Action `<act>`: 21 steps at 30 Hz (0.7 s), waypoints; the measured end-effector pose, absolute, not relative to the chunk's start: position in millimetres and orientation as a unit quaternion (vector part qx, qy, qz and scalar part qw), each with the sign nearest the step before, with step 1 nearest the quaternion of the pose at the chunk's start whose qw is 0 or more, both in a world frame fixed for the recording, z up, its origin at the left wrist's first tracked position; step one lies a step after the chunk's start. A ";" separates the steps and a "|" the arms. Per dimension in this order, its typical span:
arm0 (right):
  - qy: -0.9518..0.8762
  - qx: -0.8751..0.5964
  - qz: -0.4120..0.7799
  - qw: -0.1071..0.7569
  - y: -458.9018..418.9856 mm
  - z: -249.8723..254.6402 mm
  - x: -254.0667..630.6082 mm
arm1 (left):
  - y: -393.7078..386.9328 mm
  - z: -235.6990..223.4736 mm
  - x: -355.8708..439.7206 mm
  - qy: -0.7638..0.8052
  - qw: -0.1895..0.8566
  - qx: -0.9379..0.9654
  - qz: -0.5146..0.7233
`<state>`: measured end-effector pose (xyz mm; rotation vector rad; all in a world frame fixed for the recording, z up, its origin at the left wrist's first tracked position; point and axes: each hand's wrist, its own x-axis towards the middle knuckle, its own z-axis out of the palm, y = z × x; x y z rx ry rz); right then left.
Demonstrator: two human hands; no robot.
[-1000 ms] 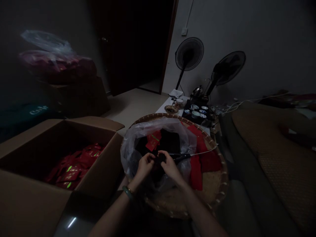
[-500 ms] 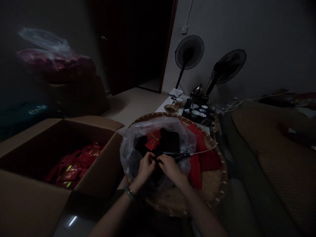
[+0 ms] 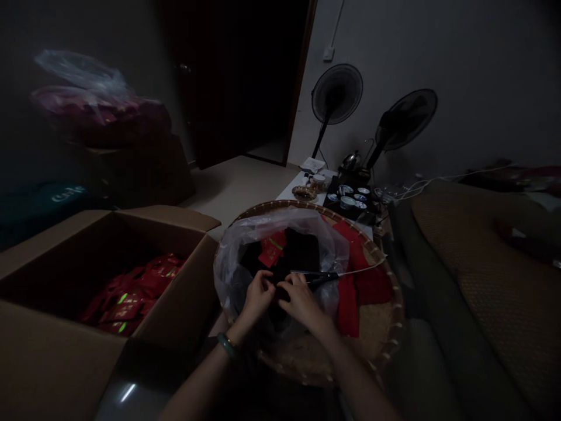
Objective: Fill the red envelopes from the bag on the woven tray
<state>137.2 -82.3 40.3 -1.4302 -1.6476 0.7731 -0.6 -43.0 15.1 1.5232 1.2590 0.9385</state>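
Observation:
Over a round woven bamboo tray (image 3: 380, 345), my left hand (image 3: 258, 295) and my right hand (image 3: 300, 297) are close together with fingers curled in a pinch. What they pinch is dark or too small to make out. Beneath them lies dark cloth-like material (image 3: 302, 248) in a clear plastic bag (image 3: 228, 263). A red packet with a green mark (image 3: 272, 248) rests on the dark material. Beside my right hand is a black-handled tool (image 3: 324, 278), its kind unclear, with a pale cord trailing right. Folded red cloth (image 3: 348, 304) lies on the tray's right side.
At the left stands an open cardboard box (image 3: 170, 316) holding several red packets (image 3: 127, 307). Beyond the tray, a low table carries cups (image 3: 347, 202) and a kettle (image 3: 351, 161). Two fans (image 3: 336, 93) stand by the wall. A woven mat (image 3: 491, 251) lies at right.
My right hand has shifted slightly, its fingers bending more next to my left. My left hand stays nearly in place. The tray, bag and packet look unchanged.

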 end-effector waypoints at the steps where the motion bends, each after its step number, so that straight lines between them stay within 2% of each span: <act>1: -0.657 -0.569 0.306 0.389 -82.1 38.0 137.9 | -42.6 13.8 -0.8 0.500 0.473 0.617 0.382; 7: -0.641 -0.560 0.321 0.415 -72.9 41.1 149.8 | -34.1 11.7 -17.9 0.406 0.535 0.633 0.385; 13: -0.663 -0.546 0.311 0.406 -69.4 58.0 167.7 | -30.3 21.8 -31.9 0.331 0.683 0.602 0.249; 21: -0.696 -0.567 0.265 0.351 -68.4 58.3 173.0 | -34.9 25.7 -29.1 0.328 0.681 0.619 0.216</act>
